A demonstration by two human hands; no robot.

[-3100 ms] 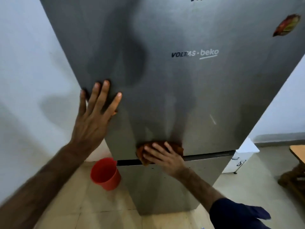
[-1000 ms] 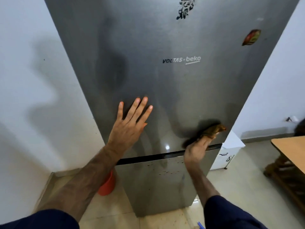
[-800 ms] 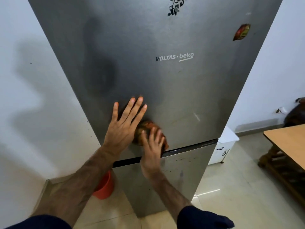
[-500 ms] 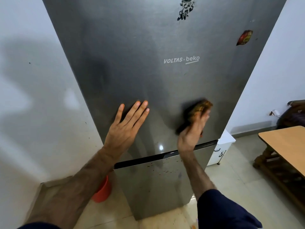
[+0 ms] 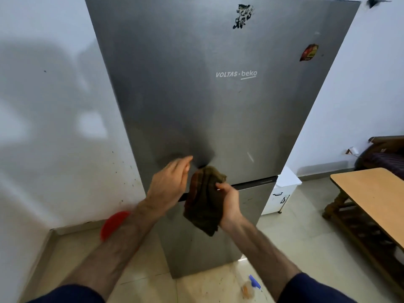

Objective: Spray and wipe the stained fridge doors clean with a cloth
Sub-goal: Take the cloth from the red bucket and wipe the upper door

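Your right hand (image 5: 229, 199) grips the one brown cloth (image 5: 204, 202) by its right edge, fingers curled round the fold, so the cloth hangs with its long axis running top to bottom, clear of the steel and in front of the seam between the two doors. Your left hand (image 5: 169, 182) is blurred; its fingers look loosely extended toward the cloth's upper left corner and hold nothing, as far as I can tell. Both hands sit just off the upper door (image 5: 196, 95), near its bottom edge, and the lower door (image 5: 247, 215) lies directly beneath them. That lower panel looks like your next surface, so the cloth goes down and forward. One spray bottle (image 5: 251, 285) lies on the floor (image 5: 295, 248) by the fridge's front right corner, nearer your right hand. One red bucket (image 5: 113, 223) stands at the fridge's left.
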